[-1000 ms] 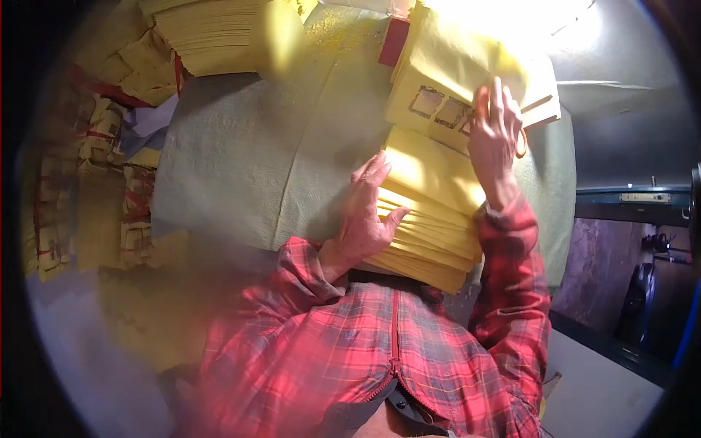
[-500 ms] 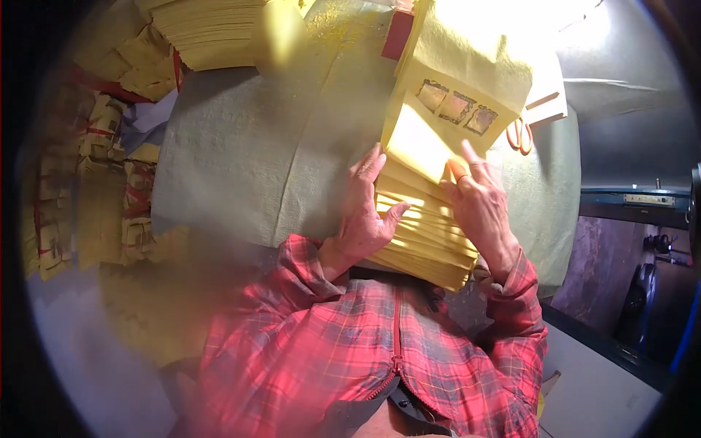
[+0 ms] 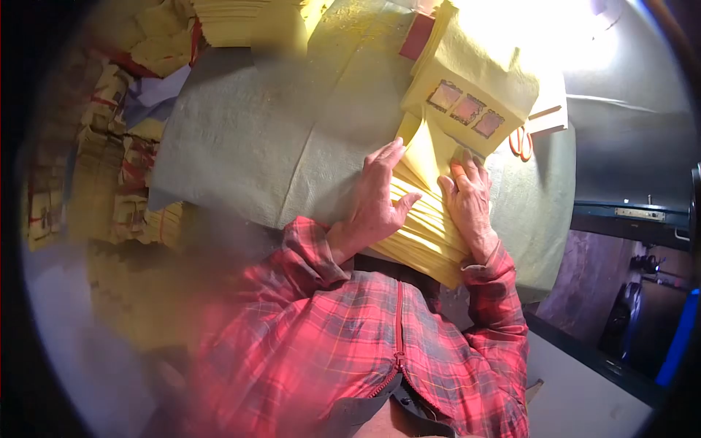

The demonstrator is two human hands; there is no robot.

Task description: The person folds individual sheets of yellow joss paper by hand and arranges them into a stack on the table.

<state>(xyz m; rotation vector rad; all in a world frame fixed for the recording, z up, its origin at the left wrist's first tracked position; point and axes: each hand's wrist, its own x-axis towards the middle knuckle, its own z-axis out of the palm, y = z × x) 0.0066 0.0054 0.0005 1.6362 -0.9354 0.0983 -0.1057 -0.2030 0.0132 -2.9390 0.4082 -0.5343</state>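
A fanned stack of yellow paper sheets (image 3: pixel 427 244) lies between my two hands at the table's near edge. My left hand (image 3: pixel 381 196) rests along the stack's left side, fingers stretched upward and thumb spread over the paper edges. My right hand (image 3: pixel 471 204) lies on the right side, fingers extended over the paper and thumb apart; an orange band circles one finger. Between the hands, the top yellow sheet (image 3: pixel 426 155) bulges up into a raised fold. Just beyond lies a pile of yellow paper (image 3: pixel 504 73) whose top sheet has three printed, dark-bordered squares.
Orange-handled scissors (image 3: pixel 521 143) lie right of the printed pile. A dark red block (image 3: pixel 417 36) sits at its far left. Another yellow paper stack (image 3: pixel 234 22) stands at the table's far left. Red-tied bundles (image 3: pixel 135 171) are heaped left of the grey-green tabletop (image 3: pixel 241 139).
My right hand has lowered its raised index finger and laid its fingers on the paper. The top sheet now bulges upward. The camera view has shifted slightly.
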